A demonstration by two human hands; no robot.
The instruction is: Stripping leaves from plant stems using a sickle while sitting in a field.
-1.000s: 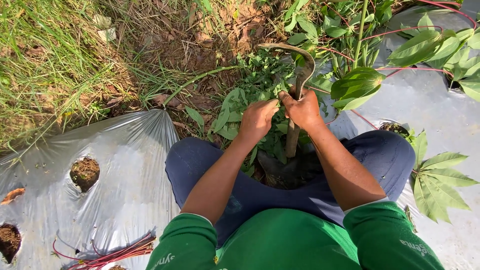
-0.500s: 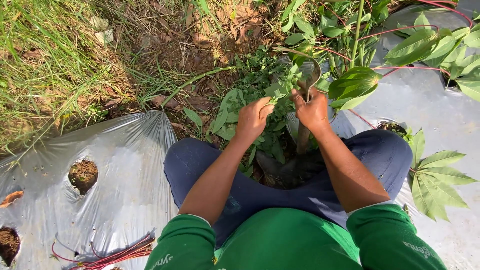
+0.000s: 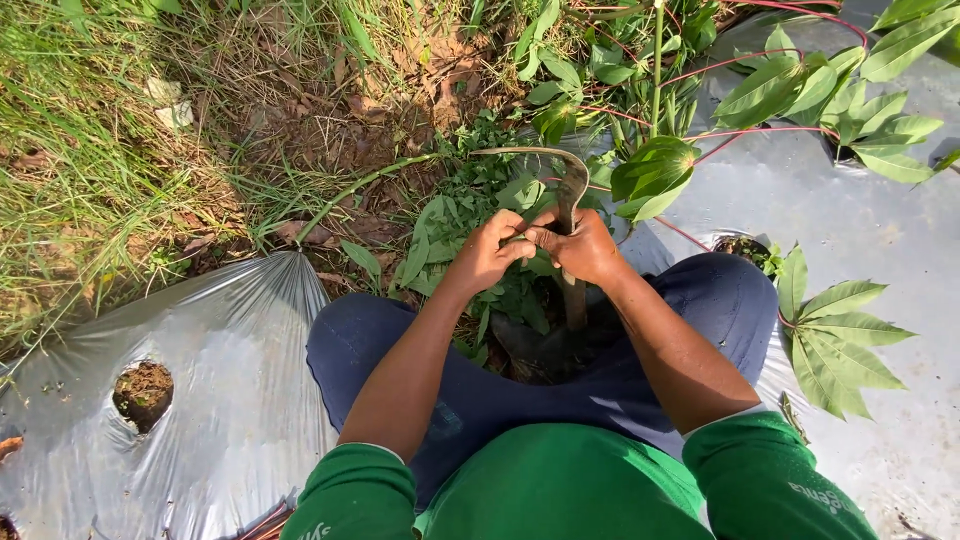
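Squatting over grey plastic mulch [image 3: 230, 400] with planting holes; no packages, labels or signs. Leafy weeds [image 3: 470, 225] stand uncut between the knees, so weeding looks barely begun. Right hand [image 3: 580, 245] grips the sickle [image 3: 572, 190]; left hand [image 3: 490, 250] is closed on weed stems.

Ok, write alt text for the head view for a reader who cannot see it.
Seen from above, a squatting person's left hand and right hand meet around a curved sickle over leafy weeds. Grey plastic sheeting with planting holes covers the ground beside dry grass and broad-leaved plants.
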